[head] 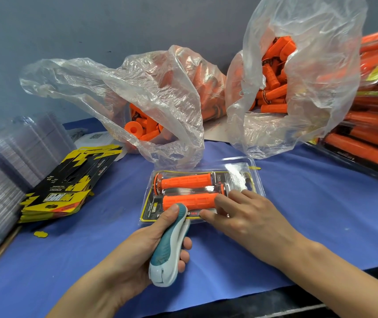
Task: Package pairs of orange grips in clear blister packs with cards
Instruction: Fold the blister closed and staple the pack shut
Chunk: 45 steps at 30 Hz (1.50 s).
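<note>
On the blue table (pixel 309 214), a clear plastic blister pack (pixel 236 177) of two orange rubber grips (pixel 185 181) lies crosswise just beyond the left hand (pixel 146 244), whose grip clasps a teal-and-white plastic stapler (pixel 172 246) at its near edge, while the right hand (pixel 245 214) presses flat.

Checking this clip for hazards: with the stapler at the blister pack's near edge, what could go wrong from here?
1. Fingertips of the right hand press the blister pack right beside the nose of the stapler gripped by the left hand; a staple might catch a finger.
2. Only those fingers pin the pack, so it may slide on the blue cloth and the staple may land askew.
</note>
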### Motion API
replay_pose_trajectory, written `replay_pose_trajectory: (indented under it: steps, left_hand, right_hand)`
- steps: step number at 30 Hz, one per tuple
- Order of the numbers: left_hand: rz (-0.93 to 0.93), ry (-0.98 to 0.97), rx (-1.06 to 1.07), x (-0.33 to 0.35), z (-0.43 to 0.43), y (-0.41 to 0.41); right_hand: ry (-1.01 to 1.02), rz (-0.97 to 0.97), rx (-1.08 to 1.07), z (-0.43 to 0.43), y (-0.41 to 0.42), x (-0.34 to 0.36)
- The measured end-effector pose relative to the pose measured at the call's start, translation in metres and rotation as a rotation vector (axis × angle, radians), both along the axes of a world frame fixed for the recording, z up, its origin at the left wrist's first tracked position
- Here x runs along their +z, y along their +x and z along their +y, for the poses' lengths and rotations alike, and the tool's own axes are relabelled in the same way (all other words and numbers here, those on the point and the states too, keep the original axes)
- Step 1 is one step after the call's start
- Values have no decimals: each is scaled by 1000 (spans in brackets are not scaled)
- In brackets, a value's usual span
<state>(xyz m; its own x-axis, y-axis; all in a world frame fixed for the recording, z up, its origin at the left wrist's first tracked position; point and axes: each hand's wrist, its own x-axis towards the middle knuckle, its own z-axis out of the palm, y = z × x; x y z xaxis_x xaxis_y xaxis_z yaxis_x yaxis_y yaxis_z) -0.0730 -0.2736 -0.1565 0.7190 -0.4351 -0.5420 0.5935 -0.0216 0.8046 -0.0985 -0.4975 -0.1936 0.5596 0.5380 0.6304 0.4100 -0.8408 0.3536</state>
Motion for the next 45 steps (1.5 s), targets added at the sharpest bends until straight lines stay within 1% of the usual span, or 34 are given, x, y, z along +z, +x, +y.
replay_pose_trajectory:
  steps: [2,4,6,10,14,19,21,24,27,29,30,32,34,36,38,41,43,45]
  left_hand:
    - [-5,3,0,0,0,0]
    - [-12,4,-5,0,0,0]
    - [-23,4,-17,0,-2,-1]
    - [-49,-15,-25,0,-7,-3]
    - [-26,-22,-34,2,-8,-4]
    - [-35,-31,-24,1,-9,-5]
    - [-36,-37,-14,0,-10,-5]
    - [-49,-52,30,-2,-13,-7]
    - [-23,-65,-35,4,-8,-5]
    - [-12,-27,-113,9,5,-3]
    - [-19,13,-154,11,12,-1]
    - [-85,158,-267,16,32,4]
    - [-196,342,-379,24,58,10]
    - [-316,512,-417,33,86,17]
    - [-393,655,-362,38,110,26]
    - [-423,830,-233,29,129,40]
    - [-504,1037,-141,16,131,48]
    - [-628,1317,-42,4,127,54]
  right_hand:
    - [16,-16,3,3,0,-1]
    - [94,-37,-13,6,1,-1]
    - [169,-15,-57,14,4,-1]
    - [124,58,-27,40,9,-3]
    - [105,65,18,45,14,1]
    - [149,140,62,39,16,3]
    - [155,140,63,40,17,2]
    - [129,80,24,41,20,0]
    - [132,71,16,42,22,-4]
    - [127,71,12,42,21,-6]
    - [126,68,2,41,21,-6]
    - [142,64,-17,39,21,-6]
    - [154,66,-33,37,20,-6]
    - [136,77,-52,37,19,-7]
    - [109,86,-58,36,18,-7]
    - [85,88,-40,34,17,-5]
    - [75,92,-37,33,18,-5]
    - [72,92,-41,34,17,-5]
